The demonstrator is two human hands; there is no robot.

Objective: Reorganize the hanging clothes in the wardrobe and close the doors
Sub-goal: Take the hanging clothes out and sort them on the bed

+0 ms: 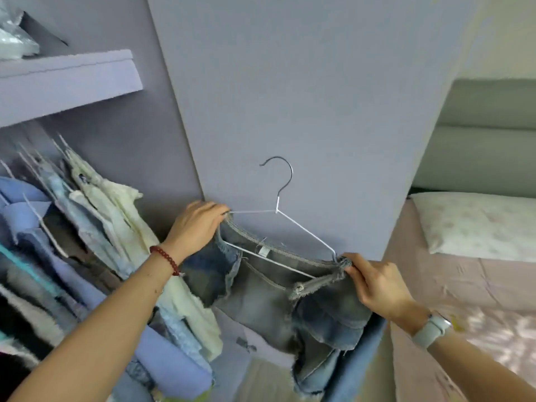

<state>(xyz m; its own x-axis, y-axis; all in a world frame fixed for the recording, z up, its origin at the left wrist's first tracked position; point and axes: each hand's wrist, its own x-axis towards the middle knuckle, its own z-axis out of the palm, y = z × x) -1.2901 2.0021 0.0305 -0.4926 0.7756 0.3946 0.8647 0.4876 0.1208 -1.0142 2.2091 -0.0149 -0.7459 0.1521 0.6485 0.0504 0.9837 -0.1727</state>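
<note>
I hold a white wire hanger [301, 227] in front of the open grey wardrobe door [304, 97], its dark hook pointing up and free of any rail. A faded denim garment [290, 300] with frayed edges is draped on the hanger, its neckline running along the lower wire and a small white label showing near the middle.

My left hand [197, 224] grips the left end of the hanger together with the denim edge there, fingers curled over the wire. A red bead bracelet [166, 258] sits on that wrist. My right hand [377, 282] pinches the frayed denim at the right end of the hanger, thumb and fingers closed on the cloth just beside the wire's corner. A pale watch [432, 329] is on that wrist.

The hanger is tilted, left end higher than right. The garment's body hangs below and between my forearms.

To my left, inside the wardrobe, a packed row of hanging clothes [72, 242] in blue, cream and dark tones sits under a grey shelf [66, 82]. A clear plastic bag [14, 33] rests on that shelf.

To my right, a bed [464, 285] with a pinkish sheet carries a patterned pillow [481, 221] against a green padded headboard [487, 132].
</note>
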